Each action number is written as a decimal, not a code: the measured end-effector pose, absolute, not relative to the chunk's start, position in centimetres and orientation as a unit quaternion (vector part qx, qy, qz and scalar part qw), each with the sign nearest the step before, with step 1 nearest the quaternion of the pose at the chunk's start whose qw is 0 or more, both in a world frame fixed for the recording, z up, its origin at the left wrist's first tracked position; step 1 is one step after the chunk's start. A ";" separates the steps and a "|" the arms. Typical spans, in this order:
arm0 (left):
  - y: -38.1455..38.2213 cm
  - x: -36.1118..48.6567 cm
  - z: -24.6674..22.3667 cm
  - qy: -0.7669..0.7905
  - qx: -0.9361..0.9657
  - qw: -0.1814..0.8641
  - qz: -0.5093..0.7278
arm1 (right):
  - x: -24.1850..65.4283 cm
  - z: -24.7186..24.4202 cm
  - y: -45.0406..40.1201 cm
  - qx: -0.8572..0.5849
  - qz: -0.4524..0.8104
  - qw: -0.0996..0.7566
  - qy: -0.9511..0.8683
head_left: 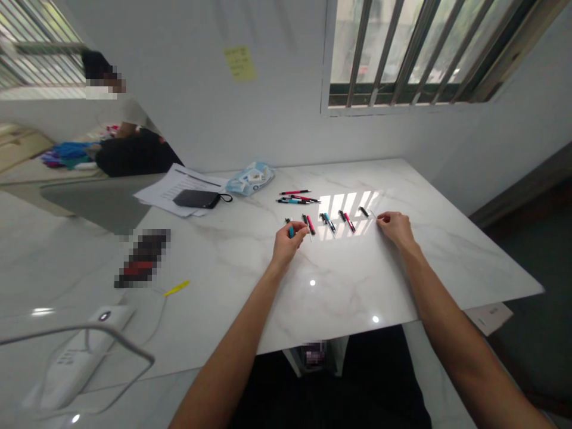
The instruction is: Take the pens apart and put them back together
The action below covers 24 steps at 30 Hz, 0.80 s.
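Head view is looking down on both bare forearms, which are reaching in over a white marble table with faint grey veins and a glossy, polished top. Its near edge is running diagonally below the wrists, and a wide stretch of smooth stone is lying between that edge and the hands. The left hand is curling narrowly, its fingers pinching a small teal pen piece at the left end of a loose row of pens. The right hand is resting palm-down at the row's right end, slightly open and holding nothing visible, just beside a short black pen part. Between the hands, a red-and-black pen, a teal-and-black pen and a second red-and-black pen are lying slanted and apart on the stone. Three slim pens are lying nearly parallel beyond the row. Further left, a black zip pouch is sitting on printed papers, near a crumpled plastic bag.
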<state>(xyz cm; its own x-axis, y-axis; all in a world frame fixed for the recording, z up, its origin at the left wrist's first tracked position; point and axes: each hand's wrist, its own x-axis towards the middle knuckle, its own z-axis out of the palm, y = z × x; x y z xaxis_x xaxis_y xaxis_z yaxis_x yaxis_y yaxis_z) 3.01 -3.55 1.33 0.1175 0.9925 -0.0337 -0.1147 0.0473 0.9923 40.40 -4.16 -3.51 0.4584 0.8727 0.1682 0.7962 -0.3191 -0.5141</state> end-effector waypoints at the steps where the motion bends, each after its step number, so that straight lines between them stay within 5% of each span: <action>1: -3.6 3.0 1.3 0.451 0.491 0.565 0.486 | 40.2 -3.5 -4.0 -0.806 0.065 0.275 -0.519; 18: -4.2 3.6 1.5 0.435 0.517 0.578 0.458 | 38.6 -3.6 -3.4 -0.770 0.070 0.286 -0.566; 24: -4.2 3.6 1.1 0.418 0.537 0.583 0.444 | 35.5 -1.3 -4.1 -0.618 0.082 0.411 -0.665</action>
